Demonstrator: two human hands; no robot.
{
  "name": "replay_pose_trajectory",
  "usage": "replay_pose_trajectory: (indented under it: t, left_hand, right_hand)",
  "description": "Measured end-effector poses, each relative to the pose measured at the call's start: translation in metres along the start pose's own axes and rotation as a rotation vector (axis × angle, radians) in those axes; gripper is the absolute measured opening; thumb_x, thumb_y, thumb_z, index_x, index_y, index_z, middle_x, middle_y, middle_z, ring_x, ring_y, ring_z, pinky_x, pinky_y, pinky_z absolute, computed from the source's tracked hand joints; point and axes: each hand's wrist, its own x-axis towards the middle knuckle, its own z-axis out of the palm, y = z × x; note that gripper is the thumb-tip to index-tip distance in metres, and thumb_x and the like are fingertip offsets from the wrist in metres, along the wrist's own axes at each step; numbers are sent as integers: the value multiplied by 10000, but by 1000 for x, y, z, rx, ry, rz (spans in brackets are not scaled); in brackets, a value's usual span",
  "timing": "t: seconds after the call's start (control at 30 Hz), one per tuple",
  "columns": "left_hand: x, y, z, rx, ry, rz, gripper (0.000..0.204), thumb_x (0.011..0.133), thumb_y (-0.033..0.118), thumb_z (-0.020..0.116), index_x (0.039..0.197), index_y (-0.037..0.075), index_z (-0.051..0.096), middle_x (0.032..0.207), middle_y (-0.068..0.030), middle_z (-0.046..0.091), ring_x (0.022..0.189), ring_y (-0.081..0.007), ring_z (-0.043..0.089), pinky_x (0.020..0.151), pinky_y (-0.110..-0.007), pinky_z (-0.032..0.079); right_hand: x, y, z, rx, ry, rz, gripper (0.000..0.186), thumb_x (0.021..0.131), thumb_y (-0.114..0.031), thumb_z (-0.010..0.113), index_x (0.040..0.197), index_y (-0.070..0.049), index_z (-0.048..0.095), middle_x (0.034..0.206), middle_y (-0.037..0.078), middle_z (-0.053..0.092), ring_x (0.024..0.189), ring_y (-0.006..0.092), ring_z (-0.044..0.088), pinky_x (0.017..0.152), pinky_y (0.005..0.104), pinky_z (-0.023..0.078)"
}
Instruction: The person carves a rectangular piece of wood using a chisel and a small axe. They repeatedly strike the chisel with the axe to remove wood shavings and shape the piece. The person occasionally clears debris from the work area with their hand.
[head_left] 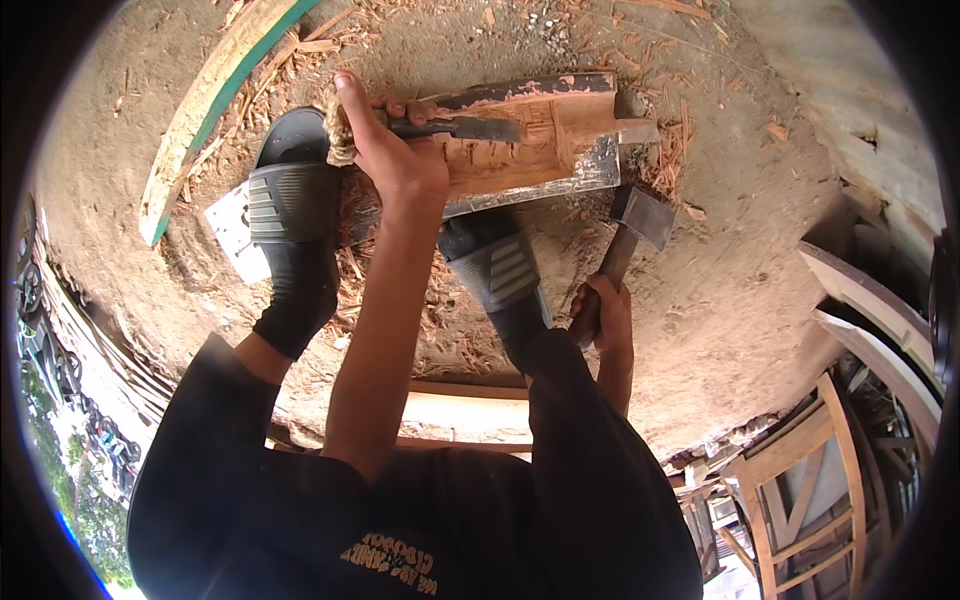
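Observation:
My left hand (395,150) is closed round a chisel (485,129), its thumb up near the frayed, fibrous butt end. The flat metal blade points right, over the pale hollow cut in a wooden block (590,185). Chipped dark paint covers the block's edges, and a short tenon juts from its right end. At the lower right, my right hand (608,308) grips the wooden handle of a hatchet (645,218). Its squarish metal head is just below the block's right end, apart from the chisel.
My feet in black slides, the left (290,205) and right (495,265), are beside the block. A curved green-edged board (215,120) lies at upper left. Wood chips (680,150) litter the dirt floor. Wooden frames (800,490) and curved planks (870,290) stand at right.

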Motion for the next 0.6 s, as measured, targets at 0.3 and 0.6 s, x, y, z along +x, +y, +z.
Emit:
replay_pose_trajectory:
  t: [0.3,0.6]
  left_hand:
    - [-13,-9,-37,-151,132,-109,308,914,305,605,773,130,395,672,-17,375,615,-165,396,625,-362,423]
    - [-27,-12,-37,-188,89,-165,248,908,228,571,760,110,411,658,-31,393,634,-185,434,639,-385,444]
  right_hand:
    - [-2,-5,3,-31,23,4,193,813,-219,606,824,-45,523,663,76,536,511,190,548,469,337,473]
    - [3,1,8,70,-55,-21,178,817,-174,615,868,-28,528,680,89,548,569,204,577,512,331,486]
